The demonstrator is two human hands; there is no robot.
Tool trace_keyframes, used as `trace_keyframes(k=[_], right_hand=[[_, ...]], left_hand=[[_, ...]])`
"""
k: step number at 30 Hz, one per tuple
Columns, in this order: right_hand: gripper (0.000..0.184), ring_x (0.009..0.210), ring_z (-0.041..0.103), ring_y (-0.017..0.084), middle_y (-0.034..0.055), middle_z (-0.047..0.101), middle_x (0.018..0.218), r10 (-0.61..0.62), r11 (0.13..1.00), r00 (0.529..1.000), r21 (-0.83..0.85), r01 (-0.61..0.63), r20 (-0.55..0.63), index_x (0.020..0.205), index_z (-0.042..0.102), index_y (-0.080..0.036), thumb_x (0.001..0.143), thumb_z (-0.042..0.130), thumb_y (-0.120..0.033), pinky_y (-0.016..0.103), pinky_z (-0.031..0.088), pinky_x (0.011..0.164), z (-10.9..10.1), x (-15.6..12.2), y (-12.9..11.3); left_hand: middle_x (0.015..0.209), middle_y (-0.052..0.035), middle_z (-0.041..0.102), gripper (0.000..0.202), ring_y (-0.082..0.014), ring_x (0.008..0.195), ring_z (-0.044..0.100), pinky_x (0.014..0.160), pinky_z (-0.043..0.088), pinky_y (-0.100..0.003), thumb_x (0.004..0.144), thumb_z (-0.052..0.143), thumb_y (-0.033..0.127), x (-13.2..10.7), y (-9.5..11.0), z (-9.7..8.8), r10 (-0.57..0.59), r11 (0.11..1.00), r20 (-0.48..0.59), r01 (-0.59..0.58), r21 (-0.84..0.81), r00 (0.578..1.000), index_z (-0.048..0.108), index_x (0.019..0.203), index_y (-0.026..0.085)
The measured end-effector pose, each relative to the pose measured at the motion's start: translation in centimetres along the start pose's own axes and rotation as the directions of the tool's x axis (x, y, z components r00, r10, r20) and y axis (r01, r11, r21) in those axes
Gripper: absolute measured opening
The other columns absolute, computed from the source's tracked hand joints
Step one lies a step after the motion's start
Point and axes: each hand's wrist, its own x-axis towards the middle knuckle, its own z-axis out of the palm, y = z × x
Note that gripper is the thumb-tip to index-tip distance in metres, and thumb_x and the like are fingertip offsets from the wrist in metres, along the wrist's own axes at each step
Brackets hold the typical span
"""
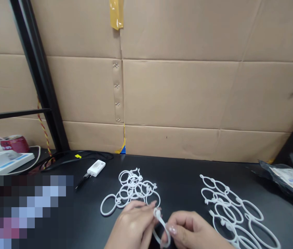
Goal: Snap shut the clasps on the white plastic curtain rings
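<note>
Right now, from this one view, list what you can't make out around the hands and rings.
All in the head view:
- Left hand: its palm, hidden by its own back.
- White ring in both hands: partly covered by fingers.
- Right hand: wrist, cut off by the bottom edge.
- Left pile: ring count, hidden by overlaps.
- Right pile: nearest rings, cut off below.
- Package label: too blurred.

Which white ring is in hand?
The white ring pinched in the right hand, its knob at the left hand; the others lie in a left pile and a right pile on the black table.
</note>
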Motion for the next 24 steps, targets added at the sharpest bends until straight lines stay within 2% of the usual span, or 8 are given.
trace_keyframes(k=[4,6,8,12,14,17,21,24], right_hand=[[0.031,0.043,0.031,0.008,-0.0104,0.034,0.052,-0.044,0.948,0.957,-0.315,-0.05,-0.286,0.097,0.065,-0.021,0.083,0.06,-0.048,0.022,0.022,0.041,-3.9,-0.8,-2.0],[0.023,0.049,0.039,0.011,-0.0075,0.04,0.056,-0.108,0.824,0.906,-0.547,-0.149,-0.409,0.096,0.066,-0.023,0.083,0.06,-0.041,0.024,0.03,0.047,-7.1,-1.7,-2.5],[0.013,0.057,0.047,0.015,-0.0034,0.048,0.062,-0.195,0.638,0.857,-0.726,-0.259,-0.477,0.086,0.068,-0.023,0.076,0.064,-0.031,0.029,0.037,0.056,-10.2,-2.6,-2.5],[0.012,0.055,0.05,0.019,-0.0001,0.053,0.062,-0.143,0.598,0.841,-0.723,-0.346,-0.521,0.078,0.069,-0.02,0.066,0.066,-0.023,0.033,0.039,0.053,-14.1,-4.0,-1.2],[0.009,0.053,0.05,0.019,-0.0005,0.052,0.06,-0.114,0.594,0.85,-0.721,-0.357,-0.515,0.073,0.068,-0.02,0.064,0.066,-0.021,0.032,0.037,0.051,-14.5,-4.1,-0.6],[0.006,0.055,0.047,0.018,-0.0007,0.05,0.06,-0.124,0.592,0.854,-0.728,-0.344,-0.505,0.062,0.062,-0.02,0.063,0.067,-0.02,0.032,0.035,0.054,-14.0,-3.6,-0.6],[0.016,0.053,0.039,0.015,-0.0047,0.042,0.056,-0.158,0.622,0.853,-0.721,-0.304,-0.497,0.064,0.054,-0.021,0.075,0.063,-0.03,0.03,0.029,0.053,-12.3,-2.9,-1.9],[0.023,0.053,0.038,0.013,-0.006,0.042,0.056,-0.136,0.724,0.906,-0.664,-0.185,-0.401,0.07,0.057,-0.022,0.083,0.059,-0.04,0.027,0.028,0.052,-9.4,-2.4,-2.8]], left_hand=[[0.086,-0.0043,0.078,0.023,-0.0283,0.095,0.072,0.076,0.058,-0.042,0.089,0.048,0.009,0.5,-2.2,-1.3,0.058,0.959,-0.072,-0.036,0.283,0.996,0.067,0.099,0.018],[0.092,-0.006,0.078,0.023,-0.0289,0.101,0.069,0.08,0.056,-0.044,0.089,0.048,0.01,0.5,-3.7,-1.8,0.066,0.92,-0.048,-0.042,0.389,0.997,0.067,0.1,0.017],[0.101,-0.0086,0.076,0.028,-0.0302,0.11,0.064,0.085,0.054,-0.047,0.084,0.047,0.005,0.2,-5.1,-2.1,0.013,0.874,0.002,-0.012,0.486,1.0,0.069,0.097,0.017],[0.119,-0.0117,0.068,0.054,-0.0328,0.121,0.055,0.09,0.05,-0.05,0.066,0.043,-0.004,-1.0,-6.4,-2.3,-0.13,0.786,0.095,0.044,0.616,0.987,0.068,0.107,0.019],[0.126,-0.0125,0.064,0.063,-0.0331,0.127,0.048,0.093,0.048,-0.051,0.063,0.04,-0.007,-1.4,-6.1,-2.3,-0.168,0.766,0.087,0.074,0.638,0.982,0.063,0.117,0.016],[0.132,-0.0143,0.059,0.055,-0.033,0.132,0.041,0.095,0.047,-0.052,0.075,0.041,-0.003,-1.1,-4.5,-2.2,-0.164,0.771,0.073,0.082,0.632,0.984,0.056,0.126,0.013],[0.132,-0.0177,0.058,0.041,-0.0344,0.124,0.051,0.087,0.055,-0.051,0.087,0.047,0.012,-0.3,-2.2,-1.7,-0.055,0.803,0.111,-0.022,0.596,0.992,0.054,0.128,0.009],[0.126,-0.0173,0.062,0.042,-0.0337,0.116,0.058,0.081,0.058,-0.047,0.084,0.053,0.015,-0.1,-0.8,-1.2,0.013,0.836,0.179,-0.109,0.537,0.984,0.055,0.125,0.006]])
